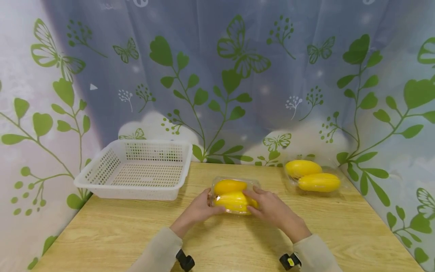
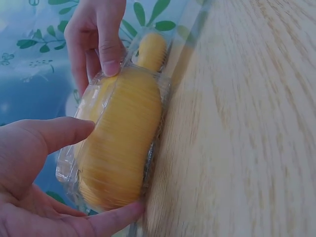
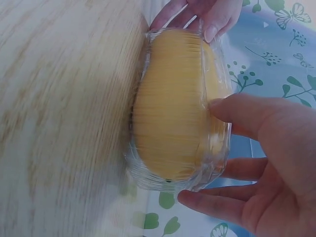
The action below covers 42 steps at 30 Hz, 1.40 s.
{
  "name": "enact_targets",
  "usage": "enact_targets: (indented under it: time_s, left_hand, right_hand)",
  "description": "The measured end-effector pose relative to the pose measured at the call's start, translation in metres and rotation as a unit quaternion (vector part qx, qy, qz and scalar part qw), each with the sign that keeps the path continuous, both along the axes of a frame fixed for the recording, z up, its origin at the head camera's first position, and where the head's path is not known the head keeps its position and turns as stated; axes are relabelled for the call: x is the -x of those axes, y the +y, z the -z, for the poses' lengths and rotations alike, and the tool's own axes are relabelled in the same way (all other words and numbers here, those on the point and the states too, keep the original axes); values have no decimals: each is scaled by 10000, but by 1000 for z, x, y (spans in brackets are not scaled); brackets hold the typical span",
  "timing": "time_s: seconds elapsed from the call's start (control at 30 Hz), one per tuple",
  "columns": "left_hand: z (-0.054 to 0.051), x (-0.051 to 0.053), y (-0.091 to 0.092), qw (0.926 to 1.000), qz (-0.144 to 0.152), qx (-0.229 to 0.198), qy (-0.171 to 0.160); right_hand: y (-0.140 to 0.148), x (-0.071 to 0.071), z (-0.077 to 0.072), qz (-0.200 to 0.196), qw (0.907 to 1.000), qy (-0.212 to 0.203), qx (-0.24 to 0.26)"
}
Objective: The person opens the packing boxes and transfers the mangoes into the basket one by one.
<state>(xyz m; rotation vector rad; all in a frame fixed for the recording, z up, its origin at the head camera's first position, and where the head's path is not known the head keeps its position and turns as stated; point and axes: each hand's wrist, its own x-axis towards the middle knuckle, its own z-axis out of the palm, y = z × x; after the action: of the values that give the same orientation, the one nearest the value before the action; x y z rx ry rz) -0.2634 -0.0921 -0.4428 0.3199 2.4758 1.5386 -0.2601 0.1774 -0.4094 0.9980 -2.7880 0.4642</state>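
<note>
A clear plastic clamshell box [image 1: 252,183] sits on the table in front of me, with two yellow oblong fruits [image 1: 231,201] like small melons inside. Its lid lies over the fruits. My left hand [image 1: 199,207] grips the box's left end, thumb on top and fingers around the side, as the left wrist view also shows. At the opposite end my right hand [image 1: 273,209] holds it, the thumb [image 3: 224,109] pressing the top edge and the other fingers along the far side and end. Plastic glare blurs the fruit in both wrist views.
To the left stands a white perforated basket [image 1: 136,193] near the back edge. A second clear box with two yellow fruits [image 1: 319,183] is at the back right. The wooden table [image 1: 217,245] meets a patterned curtain [image 1: 217,113] behind and at the sides.
</note>
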Motion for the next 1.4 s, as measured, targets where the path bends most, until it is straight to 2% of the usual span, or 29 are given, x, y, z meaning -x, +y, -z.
enact_targets:
  time_s: [0.13, 0.63, 1.03, 1.4]
  left_hand:
    - [1, -1, 0, 9999, -68, 59, -50]
    - [0, -1, -2, 9985, -358, 407, 88]
    - [-5, -2, -1, 9972, -381, 630, 144]
    - [-6, -3, -1, 9972, -318, 648, 176]
  right_hand:
    - [0, 0, 0, -29, 10000, -28, -58]
    - [1, 2, 2, -131, 9997, 197, -39]
    - [0, -1, -3, -96, 9997, 67, -223]
    - [1, -1, -3, -91, 9996, 43, -270]
